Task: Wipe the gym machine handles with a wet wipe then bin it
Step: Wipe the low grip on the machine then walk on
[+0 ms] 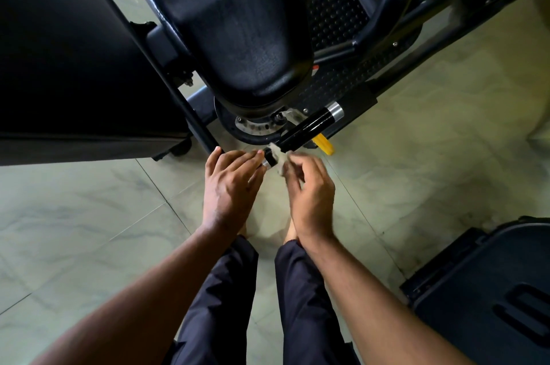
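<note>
A black machine handle (306, 126) with chrome collars slants from upper right down to its end cap (269, 157) just above my hands. My right hand (309, 189) pinches a pale, crumpled wet wipe (279, 156) and holds it against the handle near the end cap. My left hand (230, 183) lies beside the end cap on its left, fingers fairly straight and touching it. The part of the wipe inside my right fingers is hidden.
A black padded seat (232, 28) of the gym machine fills the upper middle, with a studded footplate (330, 4) behind it. A yellow lever (324, 144) sits under the handle. A dark panel (74, 67) is at left, another machine (482, 290) at lower right. Pale tiled floor (89, 215) lies around.
</note>
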